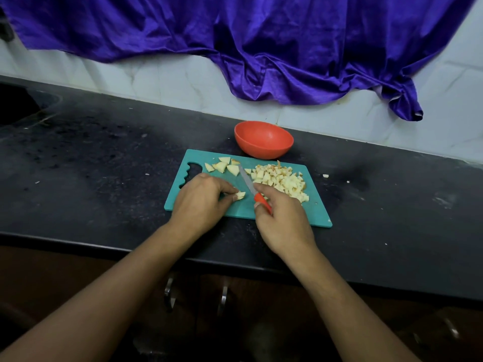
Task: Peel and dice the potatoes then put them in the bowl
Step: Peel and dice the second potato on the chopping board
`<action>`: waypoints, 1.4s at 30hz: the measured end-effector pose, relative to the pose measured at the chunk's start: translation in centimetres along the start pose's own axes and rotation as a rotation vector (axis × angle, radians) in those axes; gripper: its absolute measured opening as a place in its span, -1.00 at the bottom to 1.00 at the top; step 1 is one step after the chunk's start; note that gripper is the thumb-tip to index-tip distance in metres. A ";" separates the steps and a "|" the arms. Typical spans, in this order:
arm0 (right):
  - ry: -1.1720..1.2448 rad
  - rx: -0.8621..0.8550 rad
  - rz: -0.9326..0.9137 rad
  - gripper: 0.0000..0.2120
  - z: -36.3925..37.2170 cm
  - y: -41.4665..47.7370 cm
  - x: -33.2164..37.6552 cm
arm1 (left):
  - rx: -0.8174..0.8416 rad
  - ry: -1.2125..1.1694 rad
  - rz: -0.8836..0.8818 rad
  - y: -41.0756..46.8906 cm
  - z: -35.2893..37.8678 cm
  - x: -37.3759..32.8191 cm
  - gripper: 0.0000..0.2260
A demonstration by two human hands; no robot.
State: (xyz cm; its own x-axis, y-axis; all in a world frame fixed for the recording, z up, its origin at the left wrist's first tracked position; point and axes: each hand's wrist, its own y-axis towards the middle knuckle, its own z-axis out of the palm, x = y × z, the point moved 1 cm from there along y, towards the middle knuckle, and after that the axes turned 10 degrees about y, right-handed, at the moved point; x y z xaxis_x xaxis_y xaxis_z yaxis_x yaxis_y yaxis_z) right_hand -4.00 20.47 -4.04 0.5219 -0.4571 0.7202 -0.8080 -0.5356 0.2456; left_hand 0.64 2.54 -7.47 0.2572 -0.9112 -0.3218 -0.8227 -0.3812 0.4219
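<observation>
A teal cutting board (316,212) lies on the black counter. On its right side sits a pile of diced potato (283,180). Several larger potato wedges (222,165) lie near its far left edge. My left hand (201,202) pinches a small potato piece (240,195) against the board. My right hand (282,218) grips the red handle of a knife (247,182), whose blade points away from me between the wedges and the diced pile. Just beyond the board's far edge stands a red bowl (264,139), and nothing shows in the part of its inside that I can see.
The black counter (104,165) runs left and right, with small potato bits (325,175) right of the board. A purple cloth (261,48) hangs over the tiled wall behind. A dark sink (15,105) is at far left. Cabinet handles (223,299) are below the counter edge.
</observation>
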 end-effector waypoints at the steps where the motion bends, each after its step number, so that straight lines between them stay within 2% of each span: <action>1: -0.037 0.012 -0.010 -0.55 0.1 -0.1 0.5 | -0.019 0.023 0.018 -0.1 -0.1 -0.2 -0.79; 4: -0.148 0.050 -0.029 -0.54 0.3 -0.3 2.0 | -0.060 0.050 0.042 -0.4 -0.4 -0.6 -0.80; 11: -0.313 0.106 -0.031 -0.53 0.6 0.1 3.6 | -0.040 0.048 0.001 -0.2 -0.5 -0.4 -0.82; 19: -0.470 0.114 -0.100 -0.46 1.8 -1.5 2.6 | 0.000 -0.009 -0.049 0.1 -0.5 -0.1 -0.85; 23: -0.478 0.126 -0.117 -0.49 0.9 -1.9 1.8 | 0.021 -0.086 -0.086 0.1 -0.9 -0.1 -0.87; 25: -0.395 0.111 -0.072 -0.53 0.1 -1.8 1.0 | 0.041 -0.145 -0.114 0.1 -1.1 -0.1 -0.87; 29: -0.114 0.094 0.111 -0.58 -1.2 -1.1 0.2 | 0.046 -0.184 -0.134 0.1 -1.1 0.1 -0.68; 33: -0.105 0.058 0.060 -0.55 -0.9 -0.9 1.6 | 0.043 -0.195 -0.139 0.1 -1.1 0.0 -0.44; 42: -0.286 0.129 0.023 -0.53 0.4 -0.4 4.6 | 0.022 -0.166 -0.110 0.0 -0.8 0.2 -0.46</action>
State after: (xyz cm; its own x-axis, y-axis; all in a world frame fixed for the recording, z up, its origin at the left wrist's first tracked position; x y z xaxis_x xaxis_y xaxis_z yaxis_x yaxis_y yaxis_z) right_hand -1.22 18.27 -1.12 0.5742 -0.6418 0.5084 -0.7889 -0.5998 0.1338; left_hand 1.14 2.23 -6.83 0.2605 -0.8253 -0.5011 -0.8056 -0.4719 0.3583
